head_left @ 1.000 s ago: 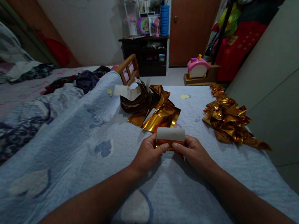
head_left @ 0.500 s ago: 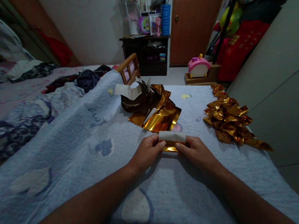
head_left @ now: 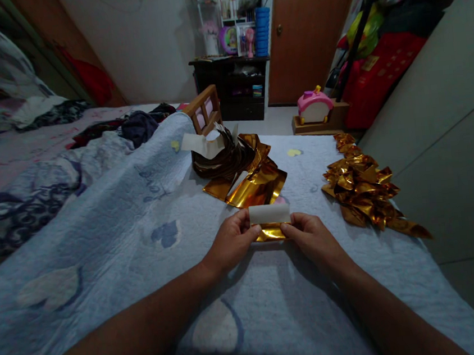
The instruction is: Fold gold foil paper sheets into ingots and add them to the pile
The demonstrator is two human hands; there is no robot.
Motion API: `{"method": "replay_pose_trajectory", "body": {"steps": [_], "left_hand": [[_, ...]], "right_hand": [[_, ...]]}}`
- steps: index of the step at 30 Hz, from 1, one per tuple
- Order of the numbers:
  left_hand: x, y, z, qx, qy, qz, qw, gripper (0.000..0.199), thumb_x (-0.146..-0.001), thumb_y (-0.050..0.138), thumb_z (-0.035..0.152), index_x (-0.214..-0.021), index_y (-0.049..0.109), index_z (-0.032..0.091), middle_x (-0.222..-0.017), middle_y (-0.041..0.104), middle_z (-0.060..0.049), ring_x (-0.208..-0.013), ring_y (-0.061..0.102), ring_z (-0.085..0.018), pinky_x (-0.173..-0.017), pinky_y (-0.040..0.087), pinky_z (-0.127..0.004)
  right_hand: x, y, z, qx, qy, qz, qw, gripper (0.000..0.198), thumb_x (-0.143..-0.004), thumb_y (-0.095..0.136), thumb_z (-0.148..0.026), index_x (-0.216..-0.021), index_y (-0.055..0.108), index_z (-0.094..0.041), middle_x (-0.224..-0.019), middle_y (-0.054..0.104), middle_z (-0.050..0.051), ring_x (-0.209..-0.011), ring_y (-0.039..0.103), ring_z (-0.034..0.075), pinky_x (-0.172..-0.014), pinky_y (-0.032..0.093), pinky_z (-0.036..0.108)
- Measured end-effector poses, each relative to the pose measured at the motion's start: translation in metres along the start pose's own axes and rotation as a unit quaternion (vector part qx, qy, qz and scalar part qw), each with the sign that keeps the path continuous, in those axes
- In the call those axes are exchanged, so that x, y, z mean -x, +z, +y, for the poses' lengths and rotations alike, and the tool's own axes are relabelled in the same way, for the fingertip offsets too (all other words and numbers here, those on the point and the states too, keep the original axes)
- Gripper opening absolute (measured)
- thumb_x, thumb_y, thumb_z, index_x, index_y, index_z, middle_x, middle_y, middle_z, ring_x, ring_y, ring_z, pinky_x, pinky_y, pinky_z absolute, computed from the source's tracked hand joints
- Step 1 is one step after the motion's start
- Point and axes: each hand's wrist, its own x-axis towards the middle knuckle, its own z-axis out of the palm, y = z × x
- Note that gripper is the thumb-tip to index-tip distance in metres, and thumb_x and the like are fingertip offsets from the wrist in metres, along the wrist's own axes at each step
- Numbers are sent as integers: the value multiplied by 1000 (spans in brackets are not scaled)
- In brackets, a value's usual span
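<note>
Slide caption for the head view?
Left grip and right grip hold a gold and white sheet over a quilt, foil stack beyond, foil pile at right.

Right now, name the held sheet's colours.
The sheet is whitish above and shiny gold below, as the head view shows.

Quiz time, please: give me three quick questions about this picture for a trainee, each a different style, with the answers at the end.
1. True or false: the left hand and the right hand hold the same sheet.

2. What colour is the sheet's upper part, the one farther from the person?
a) red
b) white
c) green

3. Fill in the missing word: on the quilt, the crumpled gold pile lies to the person's ____ of the sheet.

Key: 1. True. 2. b. 3. right.
</note>
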Motion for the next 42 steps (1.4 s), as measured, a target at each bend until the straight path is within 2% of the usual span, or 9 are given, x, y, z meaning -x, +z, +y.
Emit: {"method": "replay_pose_trajectory", "body": {"steps": [5,8,14,20,22,24,28,35,42], "left_hand": [[4,0,-4,-80,5,5,997,30,-81,64,18,-109,54,19,-77,66,1,-64,59,-14,-61,41,-25],[8,1,-8,-184,46,6,982,40,-80,63,13,-117,51,22,-85,68,-2,-74,63,-20,-68,43,-30],[11,3,-16,-390,111,19,914,48,-82,60,12,-128,50,20,-104,68,-11,-94,63,-31,-86,43,-44],[13,1,-9,-513,132,43,847,39,-81,66,16,-120,59,18,-117,57,-14,-110,49,-34,-95,41,-50],[11,0,-8,-528,153,23,835,28,-82,64,14,-110,64,18,-113,57,-13,-107,48,-32,-92,42,-47],[8,-2,-9,-520,180,-55,833,15,-87,57,10,-95,66,19,-104,59,-9,-99,51,-27,-86,43,-40],[2,-6,-11,-480,193,-168,839,18,-92,50,9,-91,66,18,-92,61,-6,-90,55,-21,-78,44,-32],[0,-10,-3,-508,172,-185,823,8,-93,57,15,-91,64,17,-95,62,-5,-93,54,-22,-83,42,-35],[-3,-15,-4,-549,122,-177,808,7,-93,65,26,-94,64,20,-103,58,-5,-100,49,-25,-87,38,-39]], "right_hand": [[2,0,1,198,-29,27,979,24,-83,57,-29,-60,54,-21,-57,56,0,-55,48,15,-54,29,27],[4,2,0,303,-47,21,951,24,-85,57,-22,-61,58,-20,-60,62,4,-58,51,17,-57,28,29],[7,7,-5,410,-23,7,912,21,-91,56,-25,-74,66,-18,-73,71,11,-65,58,21,-59,24,31],[9,8,-7,447,-11,13,894,14,-94,56,-25,-84,64,-18,-81,71,11,-71,61,22,-60,23,32],[10,8,-5,444,-15,31,896,6,-93,59,-23,-95,62,-18,-84,70,9,-73,61,22,-60,25,32],[11,8,-2,431,-40,50,900,11,-91,60,-19,-103,58,-18,-89,68,8,-77,60,22,-63,29,31],[7,10,9,408,-150,21,900,12,-92,53,-8,-88,57,-19,-90,63,6,-84,56,21,-71,36,31],[2,15,15,416,-209,-24,884,22,-91,48,-1,-83,60,-19,-88,61,6,-84,53,21,-75,37,33],[12,27,5,484,-192,15,853,12,-96,59,-29,-89,58,-19,-94,60,9,-88,52,27,-77,36,39]]}}
